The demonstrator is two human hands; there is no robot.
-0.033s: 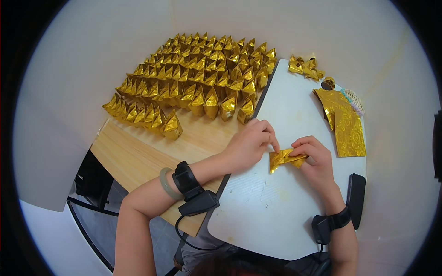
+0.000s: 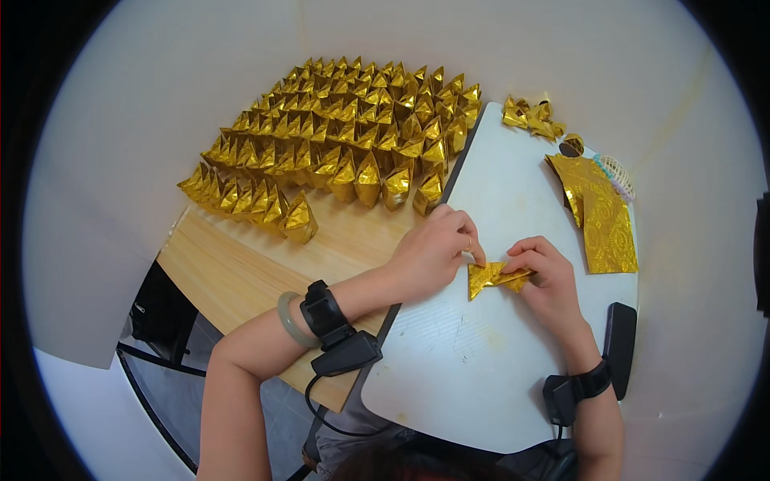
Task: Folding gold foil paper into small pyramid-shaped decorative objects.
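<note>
Pinching a half-folded gold foil paper (image 2: 495,277) between left hand (image 2: 433,252) and right hand (image 2: 545,276), fingers clamped on its edges; probably light, crisp, tear-prone; best held at creases.

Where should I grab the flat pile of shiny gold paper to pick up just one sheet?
Probably pinch a near corner of the gold paper stack from the side facing you. The sheets lie flat on the white board, so only edges offer grip; the far end is crowded by small things.
</note>
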